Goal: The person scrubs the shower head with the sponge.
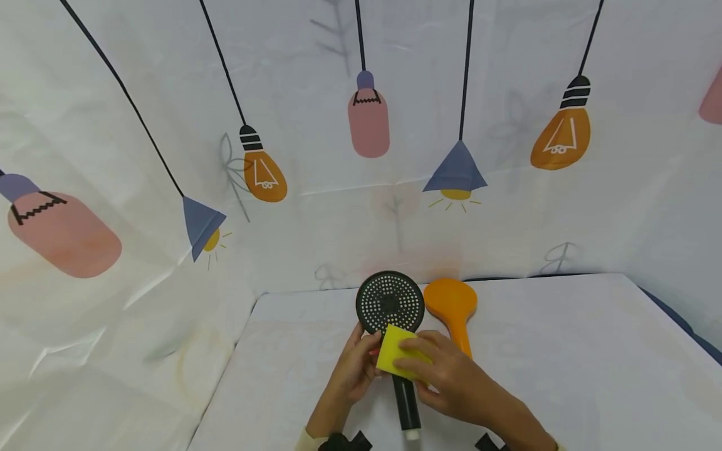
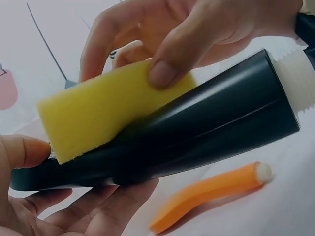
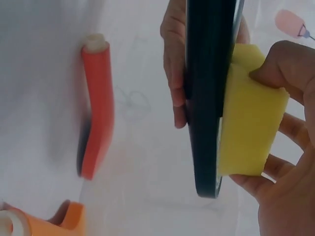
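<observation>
A black shower head (image 1: pixel 390 300) with a round perforated face and a white threaded end is held up over the table. My left hand (image 1: pixel 354 368) grips it near its head, with the thumb (image 2: pixel 27 151) along the top edge and the fingers (image 2: pixel 106 209) beneath. A yellow sponge (image 1: pixel 397 352) is pinched between the thumb and fingers of my right hand (image 1: pixel 454 376). In the left wrist view the sponge lies against the shower head where head and handle meet, hiding part of the face.
An orange shower head (image 1: pixel 451 304) lies on the white table (image 1: pixel 564 363), right of the black one. A red shower head (image 3: pixel 100 113) lies there too, mostly hidden in the head view. Behind stands a white sheet (image 1: pixel 316 238) printed with lamps.
</observation>
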{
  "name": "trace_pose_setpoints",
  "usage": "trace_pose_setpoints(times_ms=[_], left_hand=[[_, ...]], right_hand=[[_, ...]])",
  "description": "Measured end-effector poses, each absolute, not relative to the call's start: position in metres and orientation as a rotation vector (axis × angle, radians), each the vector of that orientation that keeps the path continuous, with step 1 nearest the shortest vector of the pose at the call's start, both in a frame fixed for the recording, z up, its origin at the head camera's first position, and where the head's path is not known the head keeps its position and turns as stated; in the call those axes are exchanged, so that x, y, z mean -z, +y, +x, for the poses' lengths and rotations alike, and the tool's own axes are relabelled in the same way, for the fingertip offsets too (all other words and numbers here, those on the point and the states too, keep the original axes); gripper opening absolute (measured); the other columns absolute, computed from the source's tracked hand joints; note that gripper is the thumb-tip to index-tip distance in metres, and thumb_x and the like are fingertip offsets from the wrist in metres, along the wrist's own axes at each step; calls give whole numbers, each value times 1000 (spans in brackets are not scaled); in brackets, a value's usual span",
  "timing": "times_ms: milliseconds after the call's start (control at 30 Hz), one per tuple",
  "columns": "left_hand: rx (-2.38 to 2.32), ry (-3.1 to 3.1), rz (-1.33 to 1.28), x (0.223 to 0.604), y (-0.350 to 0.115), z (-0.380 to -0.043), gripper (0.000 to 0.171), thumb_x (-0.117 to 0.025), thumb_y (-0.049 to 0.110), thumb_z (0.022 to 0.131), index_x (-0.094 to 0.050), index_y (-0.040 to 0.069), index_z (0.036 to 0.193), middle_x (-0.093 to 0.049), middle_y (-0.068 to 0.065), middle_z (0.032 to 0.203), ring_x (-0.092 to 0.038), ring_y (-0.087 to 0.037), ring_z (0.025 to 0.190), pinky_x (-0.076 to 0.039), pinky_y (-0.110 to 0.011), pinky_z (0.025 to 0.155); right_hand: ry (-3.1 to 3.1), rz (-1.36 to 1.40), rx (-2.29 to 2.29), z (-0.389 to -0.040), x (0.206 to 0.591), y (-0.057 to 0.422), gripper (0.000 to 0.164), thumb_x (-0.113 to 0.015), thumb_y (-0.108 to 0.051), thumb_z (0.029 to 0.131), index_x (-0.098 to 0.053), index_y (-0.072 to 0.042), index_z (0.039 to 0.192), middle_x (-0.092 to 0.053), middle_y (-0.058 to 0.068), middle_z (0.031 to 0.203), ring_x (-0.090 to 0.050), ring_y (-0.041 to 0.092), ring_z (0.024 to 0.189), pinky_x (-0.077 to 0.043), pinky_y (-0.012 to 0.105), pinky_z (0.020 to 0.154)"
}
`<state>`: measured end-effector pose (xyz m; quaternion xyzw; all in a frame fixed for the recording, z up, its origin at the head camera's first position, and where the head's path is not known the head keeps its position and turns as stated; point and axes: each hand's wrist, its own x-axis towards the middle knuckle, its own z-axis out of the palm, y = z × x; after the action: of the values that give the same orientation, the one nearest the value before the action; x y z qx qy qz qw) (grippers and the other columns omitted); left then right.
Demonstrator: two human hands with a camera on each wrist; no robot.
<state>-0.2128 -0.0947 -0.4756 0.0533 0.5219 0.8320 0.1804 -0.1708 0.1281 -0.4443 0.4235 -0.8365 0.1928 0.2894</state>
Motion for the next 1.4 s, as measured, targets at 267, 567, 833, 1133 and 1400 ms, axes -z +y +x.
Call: trace_pose_setpoints(times_ms=[267, 567, 833, 1133, 1400], left_hand=[[-2355, 1497, 79, 473, -98, -215, 72, -59, 30, 100, -16, 22, 158, -65, 0, 114, -62, -3, 75, -58, -19, 77], [-2359, 1509, 44, 472, -99, -215, 73, -60, 31, 99, -18, 25, 158, -65, -5, 120, -67, -7, 76, -60, -25, 80], [-2342, 1504, 84, 470, -96, -214, 71, -54, 22, 99, -15, 22, 158, -65, -3, 108, -60, -5, 67, -60, -22, 73], [-2321, 1508, 179, 470, -90, -210, 64, -47, 20, 101, -16, 17, 156, -67, 0, 101, -65, -8, 66, -59, -21, 64], [-2278, 1574, 146, 470, -87, -209, 70, -53, 19, 98, -15, 15, 157, -72, -1, 101, -72, -11, 79, -62, -32, 76]], right_hand=[[-2215, 1340, -593, -162, 443, 124, 52, -80, -15, 70, -64, -32, 117, -62, -10, 127, -54, 14, 116, -57, 33, 91], [-2198, 1401, -589, -162, 440, 126, 52, -84, -18, 71, -65, -34, 117, -60, -9, 127, -52, 14, 117, -56, 33, 94], [-2175, 1337, -516, -169, 443, 129, 53, -86, -20, 70, -66, -32, 117, -60, -6, 128, -54, 18, 117, -57, 38, 92], [-2231, 1210, -450, -172, 438, 135, 52, -87, -16, 68, -69, -31, 115, -61, -6, 128, -54, 19, 118, -58, 41, 93], [-2248, 1077, -476, -181, 438, 144, 52, -89, -15, 67, -71, -29, 113, -61, -3, 127, -57, 19, 114, -58, 41, 91]])
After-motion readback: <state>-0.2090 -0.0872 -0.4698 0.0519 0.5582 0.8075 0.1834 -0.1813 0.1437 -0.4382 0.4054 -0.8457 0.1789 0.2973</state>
